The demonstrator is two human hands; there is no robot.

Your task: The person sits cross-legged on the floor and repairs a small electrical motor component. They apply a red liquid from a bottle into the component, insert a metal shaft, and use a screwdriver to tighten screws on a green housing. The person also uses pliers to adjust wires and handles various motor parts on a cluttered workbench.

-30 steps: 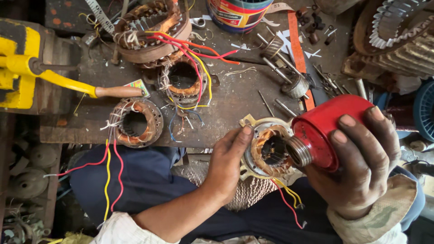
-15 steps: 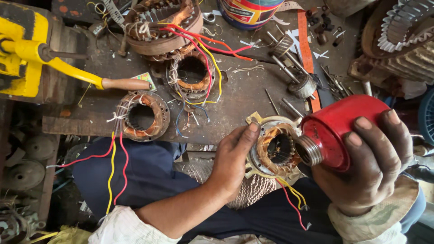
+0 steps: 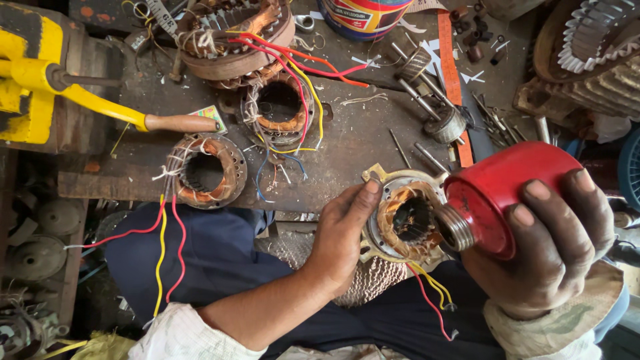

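The left hand [image 3: 343,233] clasps the wound stator [image 3: 405,217] over the lap, near the worktop [image 3: 347,143] edge, while the right hand's [image 3: 550,243] fingers grip the red can [image 3: 507,190]; tilt the threaded spout gently over the copper windings.

Bare bench strip [image 3: 353,143] open between the wound stator with red and yellow leads [image 3: 203,172] and the loose steel bolts [image 3: 427,157]; a hand could pass there. Approach from above blocked by two stacked stators [image 3: 267,80] trailing coloured wires, and from the left by the yellow tool's wooden handle [image 3: 180,123]. Right side crowded (red threaded can [image 3: 507,193] held close over the lap stator [image 3: 407,217], finned housings [image 3: 593,60] beyond).
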